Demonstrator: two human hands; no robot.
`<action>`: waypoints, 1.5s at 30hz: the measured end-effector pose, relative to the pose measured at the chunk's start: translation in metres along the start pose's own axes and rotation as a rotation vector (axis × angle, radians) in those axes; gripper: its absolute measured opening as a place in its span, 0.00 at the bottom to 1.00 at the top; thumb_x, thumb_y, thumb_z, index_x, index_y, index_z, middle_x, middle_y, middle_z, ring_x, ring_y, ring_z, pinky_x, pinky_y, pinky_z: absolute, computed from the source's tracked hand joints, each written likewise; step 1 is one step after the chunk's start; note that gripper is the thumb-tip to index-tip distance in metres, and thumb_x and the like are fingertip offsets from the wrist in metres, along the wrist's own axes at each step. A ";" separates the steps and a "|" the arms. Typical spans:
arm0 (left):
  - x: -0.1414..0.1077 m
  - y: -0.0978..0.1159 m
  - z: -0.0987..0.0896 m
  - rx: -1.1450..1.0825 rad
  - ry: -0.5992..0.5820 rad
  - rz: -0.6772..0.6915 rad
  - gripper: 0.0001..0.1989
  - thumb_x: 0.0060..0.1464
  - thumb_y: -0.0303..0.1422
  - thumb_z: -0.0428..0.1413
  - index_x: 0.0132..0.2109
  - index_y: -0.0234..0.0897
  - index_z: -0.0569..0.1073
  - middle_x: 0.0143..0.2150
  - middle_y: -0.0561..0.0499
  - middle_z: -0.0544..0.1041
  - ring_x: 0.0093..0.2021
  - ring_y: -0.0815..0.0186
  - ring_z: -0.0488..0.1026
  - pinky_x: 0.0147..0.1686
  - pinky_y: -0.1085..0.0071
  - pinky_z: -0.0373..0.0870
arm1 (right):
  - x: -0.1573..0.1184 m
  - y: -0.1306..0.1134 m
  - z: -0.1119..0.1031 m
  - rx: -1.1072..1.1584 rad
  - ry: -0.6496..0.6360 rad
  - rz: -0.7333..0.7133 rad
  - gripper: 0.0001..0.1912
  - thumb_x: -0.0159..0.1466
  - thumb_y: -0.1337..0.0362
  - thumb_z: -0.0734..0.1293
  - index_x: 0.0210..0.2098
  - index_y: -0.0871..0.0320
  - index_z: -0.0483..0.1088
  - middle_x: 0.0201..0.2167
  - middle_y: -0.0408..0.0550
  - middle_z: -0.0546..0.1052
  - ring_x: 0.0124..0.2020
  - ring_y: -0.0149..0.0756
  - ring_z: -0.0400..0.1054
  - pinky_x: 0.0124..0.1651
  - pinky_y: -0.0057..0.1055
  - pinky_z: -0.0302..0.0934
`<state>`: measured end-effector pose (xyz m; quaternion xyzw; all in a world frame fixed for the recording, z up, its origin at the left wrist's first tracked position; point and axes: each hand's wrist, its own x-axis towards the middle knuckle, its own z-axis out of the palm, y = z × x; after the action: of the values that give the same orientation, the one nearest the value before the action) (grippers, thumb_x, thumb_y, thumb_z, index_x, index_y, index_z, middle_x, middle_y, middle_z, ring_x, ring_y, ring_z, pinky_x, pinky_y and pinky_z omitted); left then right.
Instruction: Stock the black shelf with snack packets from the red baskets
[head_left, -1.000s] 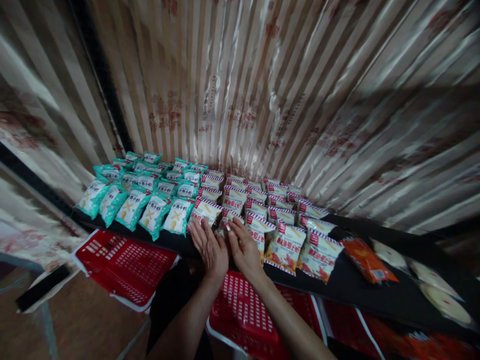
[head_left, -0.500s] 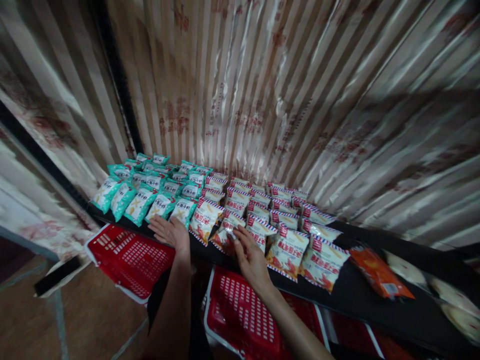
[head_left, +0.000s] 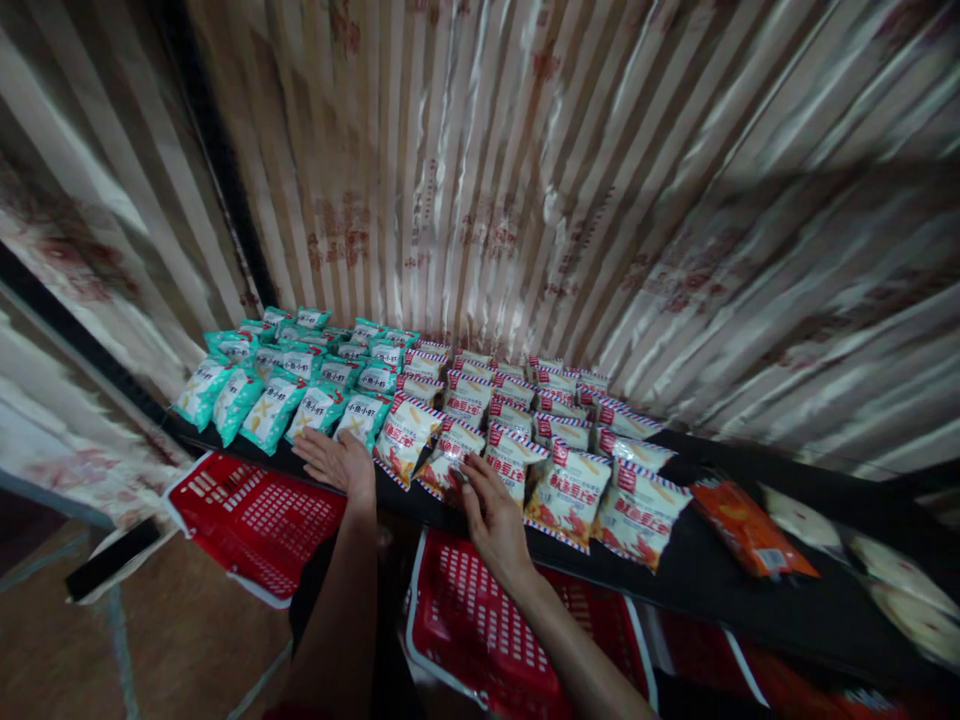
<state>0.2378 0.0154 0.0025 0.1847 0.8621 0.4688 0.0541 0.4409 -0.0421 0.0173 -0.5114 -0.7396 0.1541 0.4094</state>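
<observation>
Your open left hand (head_left: 335, 460) meets the near teal packets (head_left: 276, 408); your right hand (head_left: 495, 515), fingers curled, is at the near white packets (head_left: 566, 492), all on the black shelf (head_left: 724, 555) (striped curtain (head_left: 480, 180) on the far side).

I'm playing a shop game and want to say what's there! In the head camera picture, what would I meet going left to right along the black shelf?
Green snack bags → white snack bags with striped edges → an orange bag → pale flat packs
</observation>
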 end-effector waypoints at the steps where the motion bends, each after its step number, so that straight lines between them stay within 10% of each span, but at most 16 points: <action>1: -0.001 0.000 -0.001 -0.009 0.004 -0.002 0.33 0.55 0.35 0.43 0.65 0.24 0.45 0.67 0.31 0.42 0.67 0.51 0.37 0.61 0.50 0.42 | -0.002 0.001 0.000 -0.013 0.008 -0.015 0.17 0.65 0.62 0.56 0.47 0.60 0.71 0.54 0.59 0.69 0.55 0.43 0.63 0.56 0.45 0.59; 17: -0.001 0.000 0.006 -0.024 0.026 0.120 0.36 0.54 0.35 0.46 0.65 0.23 0.43 0.67 0.28 0.40 0.67 0.48 0.34 0.61 0.48 0.39 | -0.017 0.009 0.023 -0.149 -0.029 -0.151 0.21 0.63 0.69 0.57 0.56 0.58 0.62 0.64 0.55 0.54 0.65 0.45 0.45 0.62 0.50 0.51; 23: -0.035 0.011 -0.006 -0.161 0.043 0.479 0.27 0.56 0.33 0.45 0.60 0.23 0.56 0.66 0.29 0.46 0.67 0.50 0.37 0.62 0.50 0.42 | -0.016 0.007 0.028 -0.145 -0.003 -0.131 0.22 0.64 0.69 0.56 0.57 0.59 0.60 0.65 0.56 0.50 0.66 0.45 0.39 0.63 0.51 0.48; 29: -0.097 0.000 -0.025 -0.389 -0.370 0.817 0.13 0.56 0.28 0.43 0.40 0.36 0.72 0.44 0.44 0.71 0.48 0.63 0.68 0.50 0.64 0.65 | -0.006 0.007 0.026 -0.055 0.022 -0.062 0.23 0.63 0.70 0.56 0.57 0.57 0.60 0.65 0.55 0.50 0.65 0.45 0.42 0.62 0.51 0.48; 45: -0.132 -0.010 -0.017 0.122 -0.733 0.827 0.13 0.50 0.26 0.50 0.44 0.35 0.71 0.41 0.46 0.75 0.42 0.61 0.72 0.39 0.70 0.66 | 0.036 0.010 0.000 -0.053 -0.140 0.023 0.19 0.64 0.67 0.53 0.49 0.63 0.69 0.56 0.61 0.66 0.56 0.44 0.62 0.57 0.41 0.58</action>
<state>0.3528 -0.0513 -0.0065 0.6615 0.6680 0.3054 0.1512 0.4421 -0.0056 0.0267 -0.5185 -0.7645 0.1744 0.3411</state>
